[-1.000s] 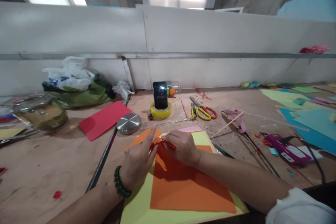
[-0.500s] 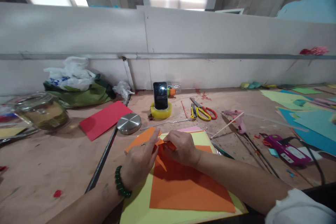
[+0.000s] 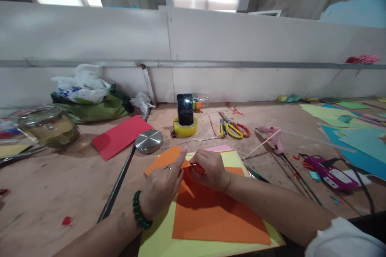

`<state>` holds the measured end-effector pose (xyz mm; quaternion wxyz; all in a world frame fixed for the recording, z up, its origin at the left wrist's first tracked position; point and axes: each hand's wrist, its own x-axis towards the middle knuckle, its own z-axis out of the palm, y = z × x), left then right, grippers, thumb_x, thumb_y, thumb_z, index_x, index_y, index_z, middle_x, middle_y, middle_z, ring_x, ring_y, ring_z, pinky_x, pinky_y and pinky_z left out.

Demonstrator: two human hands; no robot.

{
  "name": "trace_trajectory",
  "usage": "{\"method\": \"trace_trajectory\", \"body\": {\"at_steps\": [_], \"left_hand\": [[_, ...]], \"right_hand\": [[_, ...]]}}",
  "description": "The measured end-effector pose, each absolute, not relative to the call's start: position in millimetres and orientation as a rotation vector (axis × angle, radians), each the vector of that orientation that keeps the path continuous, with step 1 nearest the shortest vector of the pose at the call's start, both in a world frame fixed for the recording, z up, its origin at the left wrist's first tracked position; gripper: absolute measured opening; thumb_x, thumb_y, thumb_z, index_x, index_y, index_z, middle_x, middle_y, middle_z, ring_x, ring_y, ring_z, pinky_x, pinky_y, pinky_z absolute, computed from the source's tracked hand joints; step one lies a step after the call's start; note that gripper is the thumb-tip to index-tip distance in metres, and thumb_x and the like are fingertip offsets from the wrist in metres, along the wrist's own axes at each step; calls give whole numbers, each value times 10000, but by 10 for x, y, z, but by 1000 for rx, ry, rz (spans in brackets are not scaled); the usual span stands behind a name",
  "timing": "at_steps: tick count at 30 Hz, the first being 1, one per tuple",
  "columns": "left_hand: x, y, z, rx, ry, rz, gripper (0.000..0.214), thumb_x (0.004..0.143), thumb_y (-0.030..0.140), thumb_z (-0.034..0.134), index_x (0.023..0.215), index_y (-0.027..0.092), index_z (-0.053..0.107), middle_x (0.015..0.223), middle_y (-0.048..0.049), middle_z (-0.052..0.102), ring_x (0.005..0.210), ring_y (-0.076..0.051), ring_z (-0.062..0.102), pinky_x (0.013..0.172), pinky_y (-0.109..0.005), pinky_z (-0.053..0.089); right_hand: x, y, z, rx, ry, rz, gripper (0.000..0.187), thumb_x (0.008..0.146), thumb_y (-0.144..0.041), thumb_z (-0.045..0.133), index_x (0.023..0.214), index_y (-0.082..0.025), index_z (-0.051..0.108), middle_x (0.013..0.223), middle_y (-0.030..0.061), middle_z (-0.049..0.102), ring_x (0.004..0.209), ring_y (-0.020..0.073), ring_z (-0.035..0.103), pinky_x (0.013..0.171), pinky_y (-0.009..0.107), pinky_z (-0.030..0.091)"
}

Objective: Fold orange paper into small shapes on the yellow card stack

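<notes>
Fingertips of your left hand (image 3: 161, 184) and right hand (image 3: 210, 170) meet on a small folded orange paper (image 3: 190, 165), each hand pinching one side of it. It sits just above the large orange sheet (image 3: 217, 219), which lies under both hands on a yellow sheet (image 3: 157, 241). Beyond your left hand a round steel lid (image 3: 148, 141) rests on the worktop (image 3: 60, 192). Beyond your right hand lie scissors (image 3: 231, 129). A phone (image 3: 185, 109) stands ahead of both hands.
</notes>
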<state>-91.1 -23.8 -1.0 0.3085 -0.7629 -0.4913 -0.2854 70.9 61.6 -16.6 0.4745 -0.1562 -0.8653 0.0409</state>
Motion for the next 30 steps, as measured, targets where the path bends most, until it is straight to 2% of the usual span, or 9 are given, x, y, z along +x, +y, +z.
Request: {"method": "trace_trajectory", "body": {"at_steps": [5,8,13,19,22,26,30], "left_hand": [[-907,-242,0,-2002,-1286,-771,562,988,199,352,1511,140,153,574,40,630,379,-112,508,419,-210,403],[-907,-238,-1,-2012,-1292,-773,562,991,198,349,1513,142,148,545,50,613,368,-111,500,420,-207,402],[-909,-227,-24,-2015,-1329,-780,522,976,204,384,1480,161,256,577,36,643,384,-105,522,436,-202,411],[-927,-235,-59,-2083,-1359,-837,535,945,188,415,1464,180,280,582,41,636,402,-128,536,436,-216,426],[-919,-232,-42,-2154,-1555,-973,565,889,149,432,1437,190,306,636,31,657,493,-148,602,495,-227,478],[-924,-201,-8,-2167,-1886,-1251,626,760,102,461,1373,197,370,796,1,697,718,-170,675,661,-269,541],[-948,-183,-24,-2137,-1903,-1379,472,750,153,497,1221,189,496,907,-39,697,833,-193,680,726,-304,553]], "right_hand": [[705,612,-146,-320,-2082,107,88,791,-150,489,739,-217,512,624,3,574,543,139,514,504,247,366],[700,608,-137,-294,-2067,98,100,796,-154,497,719,-219,501,604,2,563,529,139,507,488,249,362],[686,596,-143,-298,-2064,31,136,798,-135,500,693,-222,494,575,-4,553,506,139,496,481,260,356],[709,606,-141,-344,-2068,122,78,842,-152,507,813,-203,558,677,24,638,597,150,579,538,254,438],[727,633,-137,-340,-2068,177,112,874,-144,495,852,-196,591,730,34,662,641,145,606,565,242,466],[738,659,-153,-338,-2068,145,153,915,-155,508,827,-199,625,730,32,663,635,127,606,569,221,466],[740,660,-171,-311,-2084,70,170,931,-175,511,827,-199,643,719,38,662,638,130,600,577,228,464]]}}
